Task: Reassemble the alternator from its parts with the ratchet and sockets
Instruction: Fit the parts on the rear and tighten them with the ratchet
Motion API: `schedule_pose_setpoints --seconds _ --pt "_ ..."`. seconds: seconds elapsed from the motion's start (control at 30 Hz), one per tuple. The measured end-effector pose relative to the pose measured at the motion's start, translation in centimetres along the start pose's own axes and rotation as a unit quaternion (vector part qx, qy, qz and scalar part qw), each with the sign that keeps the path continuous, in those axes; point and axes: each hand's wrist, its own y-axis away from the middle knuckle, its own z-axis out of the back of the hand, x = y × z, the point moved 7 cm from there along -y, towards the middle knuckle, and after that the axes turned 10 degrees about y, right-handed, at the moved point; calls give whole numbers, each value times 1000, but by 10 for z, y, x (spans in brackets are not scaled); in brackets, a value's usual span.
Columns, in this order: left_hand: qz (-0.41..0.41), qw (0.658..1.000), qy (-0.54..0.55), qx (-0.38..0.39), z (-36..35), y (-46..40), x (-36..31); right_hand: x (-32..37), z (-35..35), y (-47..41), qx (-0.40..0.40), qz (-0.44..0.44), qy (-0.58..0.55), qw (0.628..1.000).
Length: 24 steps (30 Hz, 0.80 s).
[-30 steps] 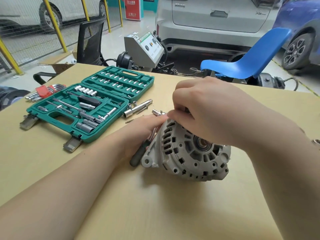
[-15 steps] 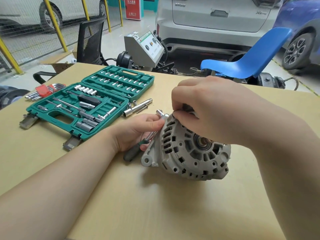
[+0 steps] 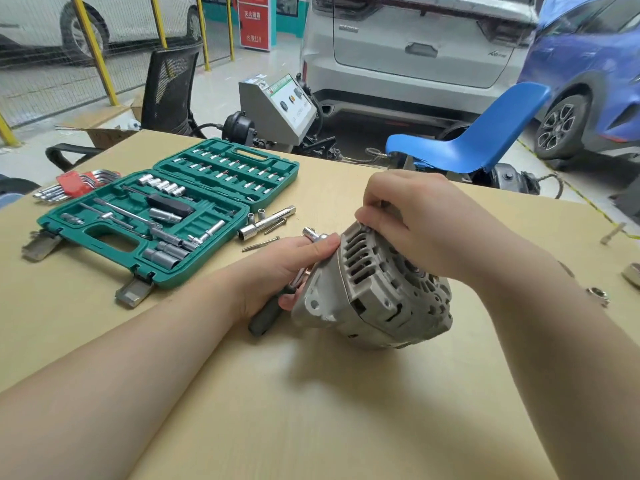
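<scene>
Alternator (image 3: 377, 292) mid-desk (image 3: 311, 410), tilted; right hand (image 3: 422, 220) fingers pinch its top rim, left hand (image 3: 287, 268) grips ratchet (image 3: 277, 303). Green socket case (image 3: 166, 216) far left, open; red sign (image 3: 254, 20) unreadable

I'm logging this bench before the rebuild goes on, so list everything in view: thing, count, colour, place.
alternator: one, grey, table centre, tilted
ratchet: one, chrome with dark handle, left of alternator
socket case: one, green, open, table left
hex keys: one set, chrome in red holder, behind case
loose sockets and long bolts: several, silver, right of case
nut: one, silver, table right
table: one, tan
blue chair: one, beyond table
black chair: one, far left
grey machine: one, behind table
cars: white, blue, background
left hand: grips ratchet
right hand: fingers curled on alternator's top edge
</scene>
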Motion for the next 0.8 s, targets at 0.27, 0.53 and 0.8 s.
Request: schedule_pose_setpoints --seconds 0.27,0.53,0.8 --pt "3 1000 5 -7 0 -1 -1 -19 -2 -11 31 -41 -77 996" --pt "-6 999 20 31 1 0 0 -16 0 -18 97 -13 -28 995" --pt "-6 999 12 36 7 -3 4 -7 1 -10 56 20 -6 998"
